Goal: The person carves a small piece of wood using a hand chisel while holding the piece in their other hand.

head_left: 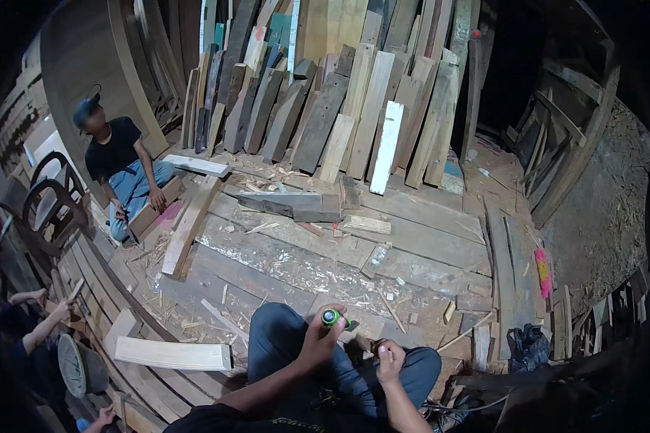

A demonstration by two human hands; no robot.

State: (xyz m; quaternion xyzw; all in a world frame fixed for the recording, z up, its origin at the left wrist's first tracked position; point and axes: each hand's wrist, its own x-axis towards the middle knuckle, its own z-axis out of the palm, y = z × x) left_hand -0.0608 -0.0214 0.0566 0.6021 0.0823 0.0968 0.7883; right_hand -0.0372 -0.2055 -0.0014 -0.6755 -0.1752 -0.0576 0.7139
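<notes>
Above my bent knees, my left hand [318, 345] is closed round a small green cylinder [334, 316] with a dark band and a pale, shiny round end. Its exact kind does not show. My right hand [390, 362] is curled into a closed grip over my right thigh, beside a small dark brown shape [370, 349]. Whatever those fingers hold, if anything, I cannot make out. The hands are apart. Wood chips and small offcuts lie on the plank floor [253, 256] in front of my legs.
Many boards [325, 115] lean against the back wall. A seated person [115, 159] works among wood at the far left. Another person's hands [63, 310] are at the left edge, above a bucket [79, 364]. A pale beam [173, 353] lies left of my knee; a black bag [529, 346] sits right.
</notes>
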